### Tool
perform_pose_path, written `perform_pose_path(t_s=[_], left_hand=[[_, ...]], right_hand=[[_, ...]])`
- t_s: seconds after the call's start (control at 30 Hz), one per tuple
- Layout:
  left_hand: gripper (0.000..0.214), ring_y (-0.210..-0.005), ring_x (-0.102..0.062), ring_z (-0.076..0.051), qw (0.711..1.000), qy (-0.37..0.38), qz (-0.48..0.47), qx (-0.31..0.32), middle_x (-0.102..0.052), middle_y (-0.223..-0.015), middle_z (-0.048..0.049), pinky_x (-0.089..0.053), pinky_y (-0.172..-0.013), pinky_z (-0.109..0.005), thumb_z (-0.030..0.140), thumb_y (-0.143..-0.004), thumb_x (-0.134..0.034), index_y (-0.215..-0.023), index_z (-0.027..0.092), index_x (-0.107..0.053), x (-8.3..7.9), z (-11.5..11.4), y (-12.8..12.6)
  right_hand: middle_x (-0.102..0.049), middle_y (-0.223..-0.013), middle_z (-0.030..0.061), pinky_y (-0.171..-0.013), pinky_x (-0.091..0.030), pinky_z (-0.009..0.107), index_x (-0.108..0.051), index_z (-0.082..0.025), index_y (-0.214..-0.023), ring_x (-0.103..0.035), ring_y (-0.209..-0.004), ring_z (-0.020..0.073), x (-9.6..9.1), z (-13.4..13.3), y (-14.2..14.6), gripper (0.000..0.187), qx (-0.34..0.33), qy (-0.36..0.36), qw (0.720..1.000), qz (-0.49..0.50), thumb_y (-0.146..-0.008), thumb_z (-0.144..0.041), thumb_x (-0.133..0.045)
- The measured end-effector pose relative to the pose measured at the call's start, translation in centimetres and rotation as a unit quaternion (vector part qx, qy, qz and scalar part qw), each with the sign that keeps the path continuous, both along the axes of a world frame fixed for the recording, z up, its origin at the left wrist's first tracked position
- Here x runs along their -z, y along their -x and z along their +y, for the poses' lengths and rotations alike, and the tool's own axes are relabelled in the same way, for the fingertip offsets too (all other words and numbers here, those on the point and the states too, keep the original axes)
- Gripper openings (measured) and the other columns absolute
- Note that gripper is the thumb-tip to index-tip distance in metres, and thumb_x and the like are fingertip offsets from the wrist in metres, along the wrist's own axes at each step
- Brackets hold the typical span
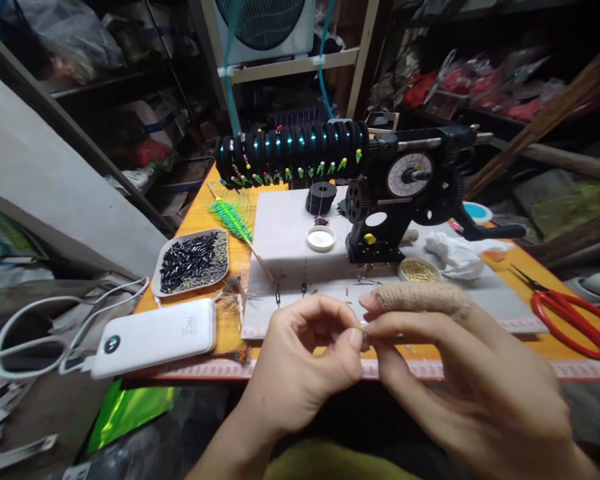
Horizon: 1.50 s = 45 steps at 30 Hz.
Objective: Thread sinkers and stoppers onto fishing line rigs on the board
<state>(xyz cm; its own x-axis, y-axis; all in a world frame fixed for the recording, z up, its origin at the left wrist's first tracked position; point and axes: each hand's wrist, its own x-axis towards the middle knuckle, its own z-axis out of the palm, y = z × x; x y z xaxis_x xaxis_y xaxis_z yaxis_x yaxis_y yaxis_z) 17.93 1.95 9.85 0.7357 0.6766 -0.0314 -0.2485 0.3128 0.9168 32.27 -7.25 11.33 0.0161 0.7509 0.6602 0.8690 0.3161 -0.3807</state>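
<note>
My left hand [300,360] and my right hand [460,373] meet over the front edge of the white work board [290,240]. Both pinch a tiny item [364,337] between thumb and fingertips; it is too small to name. The right index finger wears a tan wrap [420,297]. Behind the hands stands a black winding machine [390,193] with a dial and a long row of black spools [290,150] carrying coloured pins.
A tray of small dark tubes [193,261] and a white power bank [155,337] with its cable lie at left. A white cap [321,237], a dish of gold beads [418,270], crumpled tissue [455,257] and red scissors [570,320] sit on the orange table [230,260].
</note>
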Motion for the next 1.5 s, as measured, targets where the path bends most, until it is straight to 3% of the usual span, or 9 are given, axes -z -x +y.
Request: perform_pose_path(t_s=[0.17, 0.37, 0.83, 1.03, 1.17, 1.3, 1.5], left_hand=[[0.007, -0.063, -0.046, -0.006, 0.999, -0.013, 0.034, -0.007, -0.058, -0.071, 0.0015, -0.037, -0.058, -0.015, 0.012, -0.077, -0.069, -0.077, 0.014, -0.062, -0.4, -0.3, 0.1], [0.010, -0.065, -0.047, -0.009, 0.996, -0.033, 0.078, -0.002, -0.058, -0.071, 0.0008, -0.037, -0.059, -0.019, 0.011, -0.069, -0.068, -0.072, 0.015, -0.059, -1.0, -0.4, 0.0], [0.008, -0.063, -0.046, -0.010, 0.995, -0.040, 0.089, -0.015, -0.058, -0.070, -0.0005, -0.036, -0.055, -0.021, 0.013, -0.067, -0.065, -0.070, 0.015, -0.058, -1.4, -0.8, -0.2], [0.008, -0.061, -0.050, -0.010, 0.972, -0.193, 0.116, -0.070, -0.059, -0.072, 0.0001, -0.041, -0.054, -0.019, 0.007, -0.072, -0.062, -0.073, 0.015, -0.061, -1.3, -1.0, 0.0], [0.009, -0.065, -0.053, -0.011, 0.950, -0.266, 0.137, -0.088, -0.060, -0.075, -0.0006, -0.042, -0.053, -0.017, 0.007, -0.075, -0.062, -0.075, 0.016, -0.062, -1.0, -1.2, 0.2], [0.007, -0.061, -0.051, -0.010, 0.970, -0.188, 0.133, -0.073, -0.059, -0.070, 0.0000, -0.041, -0.053, -0.018, 0.009, -0.072, -0.062, -0.071, 0.016, -0.060, -1.1, -1.2, 0.1], [0.006, -0.063, -0.047, -0.011, 0.991, -0.071, 0.105, -0.032, -0.057, -0.068, -0.0001, -0.037, -0.055, -0.020, 0.013, -0.071, -0.065, -0.071, 0.016, -0.059, -0.9, -1.0, -0.1]], right_hand=[[-0.058, -0.110, 0.0058, -0.087, -0.049, 0.024, -0.058, -0.022, -0.102, -0.057, -0.107, 0.0162, -0.1, -0.2, -0.2, 0.023, -0.043, 0.061, 0.992, 0.102, -0.085, -0.006, -0.058], [-0.057, -0.108, 0.0036, -0.084, -0.050, 0.023, -0.056, -0.025, -0.097, -0.056, -0.107, 0.0161, -0.1, -0.4, -0.4, 0.019, -0.081, 0.133, 0.969, 0.190, -0.087, -0.009, -0.059], [-0.057, -0.104, 0.0005, -0.082, -0.049, 0.016, -0.057, -0.025, -0.095, -0.057, -0.102, 0.0114, 0.0, -0.2, -0.2, 0.015, -0.064, 0.111, 0.975, 0.182, -0.088, -0.012, -0.059], [-0.056, -0.100, 0.0018, -0.078, -0.050, 0.018, -0.056, -0.023, -0.090, -0.058, -0.098, 0.0126, 0.1, -0.1, -0.1, 0.011, -0.046, 0.108, 0.978, 0.172, -0.088, -0.013, -0.059], [-0.055, -0.102, 0.0013, -0.075, -0.053, 0.016, -0.055, -0.025, -0.088, -0.060, -0.095, 0.0121, 0.1, -0.3, -0.4, 0.010, -0.069, 0.149, 0.963, 0.214, -0.091, -0.016, -0.056], [-0.056, -0.109, 0.0010, -0.079, -0.056, 0.013, -0.059, -0.029, -0.093, -0.062, -0.099, 0.0113, 0.2, -0.7, -0.6, 0.007, -0.093, 0.183, 0.935, 0.288, -0.095, -0.022, -0.057], [-0.057, -0.112, 0.0013, -0.082, -0.057, 0.014, -0.061, -0.030, -0.097, -0.063, -0.102, 0.0116, 0.5, -0.8, -0.5, 0.010, -0.109, 0.180, 0.918, 0.336, -0.096, -0.022, -0.056]])
